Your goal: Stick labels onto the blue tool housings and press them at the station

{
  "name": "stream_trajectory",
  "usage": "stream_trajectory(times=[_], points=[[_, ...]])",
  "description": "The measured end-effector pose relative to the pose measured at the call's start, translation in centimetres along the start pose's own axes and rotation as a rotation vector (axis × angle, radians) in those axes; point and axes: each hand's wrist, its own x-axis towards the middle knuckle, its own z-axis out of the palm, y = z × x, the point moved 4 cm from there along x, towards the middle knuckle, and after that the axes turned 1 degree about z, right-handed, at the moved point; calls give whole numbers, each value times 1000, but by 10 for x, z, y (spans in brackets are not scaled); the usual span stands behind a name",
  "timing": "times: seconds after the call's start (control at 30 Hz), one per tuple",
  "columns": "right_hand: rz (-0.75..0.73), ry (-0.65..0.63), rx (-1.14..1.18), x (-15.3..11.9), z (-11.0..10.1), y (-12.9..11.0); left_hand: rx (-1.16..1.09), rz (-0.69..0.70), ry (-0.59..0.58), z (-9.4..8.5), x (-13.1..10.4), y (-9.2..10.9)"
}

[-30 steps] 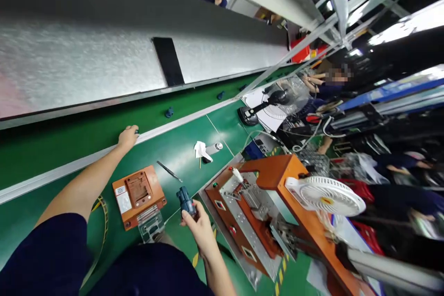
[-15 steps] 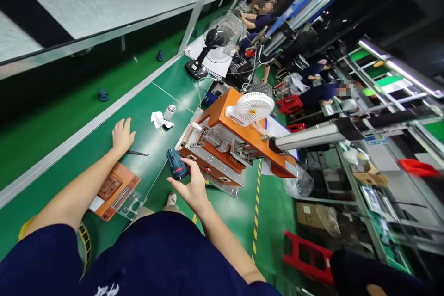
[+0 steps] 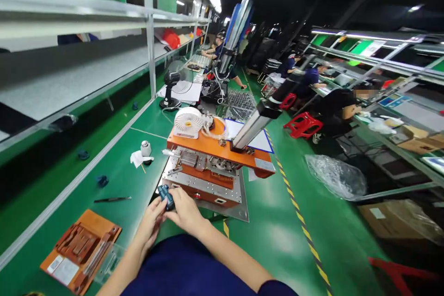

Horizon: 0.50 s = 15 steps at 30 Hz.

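Observation:
Close to my body, both hands hold a small dark-blue plastic housing [image 3: 165, 196]; a red maker's mark showed on it earlier. My left hand [image 3: 151, 217] grips its lower left side with the fingertips. From the right, my right hand [image 3: 184, 209] has its fingers and thumb closed round it. Just beyond them stands an orange and metal press fixture [image 3: 208, 171] with a slanted silver cylinder [image 3: 255, 122]. Left of my hands, tweezers [image 3: 113, 199] lie on the green bench [image 3: 138, 185]. An orange jig [image 3: 81, 249] with a clear hinged plate sits at the lower left.
A white fan [image 3: 188, 122] rests on the fixture, and a black fan [image 3: 171, 85] stands behind. A metal bottle [image 3: 145, 148] stands beside a white cloth [image 3: 138, 159]. Several blue parts [image 3: 101, 181] lie along the left strip. Co-workers sit farther back; red stools [image 3: 303, 124] stand at right.
My left hand has come from the bench near the tweezers to the blue housing, which my right hand held alone before. The housing has turned. My view has levelled and swung right.

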Motion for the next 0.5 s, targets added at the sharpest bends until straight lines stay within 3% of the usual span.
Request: stream_trajectory(times=[0.13, 0.27, 0.33, 0.5], points=[[-14, -51, 180, -12, 4, 22, 61, 14, 56, 1, 15, -11], [246, 96, 426, -21, -3, 54, 377, 127, -61, 2, 33, -31], [297, 143, 476, -25, -12, 68, 591, 202, -112, 7, 39, -42], [255, 17, 489, -40, -18, 88, 819, 280, -211, 21, 47, -66]])
